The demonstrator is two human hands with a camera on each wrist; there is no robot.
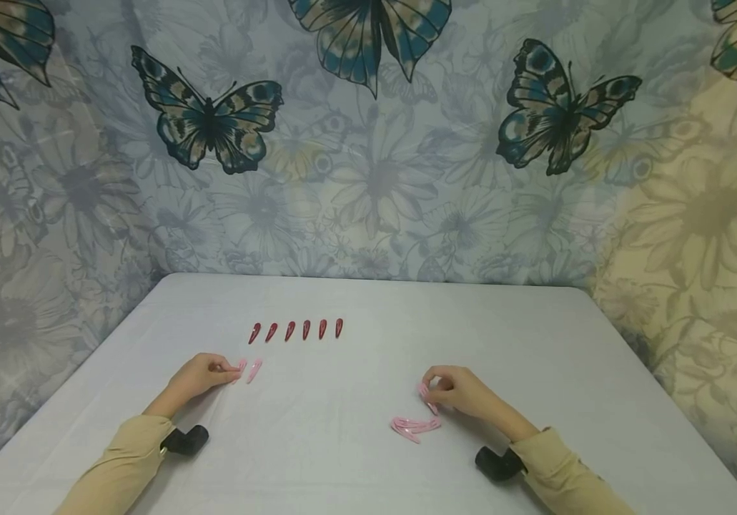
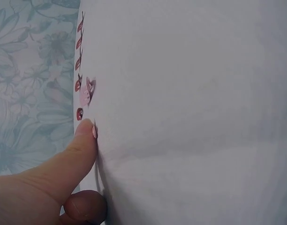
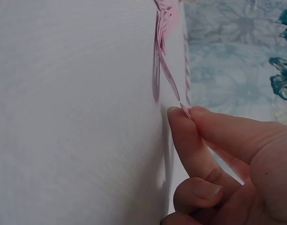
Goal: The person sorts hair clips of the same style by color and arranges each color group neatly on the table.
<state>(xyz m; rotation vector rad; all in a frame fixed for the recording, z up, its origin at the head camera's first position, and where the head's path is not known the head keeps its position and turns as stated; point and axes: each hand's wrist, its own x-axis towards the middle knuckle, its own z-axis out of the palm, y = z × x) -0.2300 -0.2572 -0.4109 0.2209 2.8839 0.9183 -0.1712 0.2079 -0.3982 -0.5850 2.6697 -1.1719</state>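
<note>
Clearly, the right hand [image 1: 461,390] has thumb and forefinger pinched on one end of a pink snap hair clip [image 1: 424,392], which tilts up beside a pile of pink clips [image 1: 419,425]. In the right wrist view a pink strip slants from the pile toward those fingertips; I cannot tell whether it belongs to the pinched clip. A light fingertip hold probably suits so thin a piece — too hard a squeeze could make it flip or slip — and a straight lift should spare its neighbours a drag.

The left hand [image 1: 204,373] seems to pinch the outer pink clip [image 1: 241,366], low over the table [image 1: 317,465]. That clip is just beside the second pink clip [image 1: 254,370], slanting much the same way. Small nudges would serve best there, with the fingers clear of the second clip.

Farther out, toward the table's far edge and left of its middle, six red snap clips [image 1: 307,330] lie in an evenly spaced row — a handy guide for gap and slant. The pile sits right of middle, well apart from the right edge.
</note>
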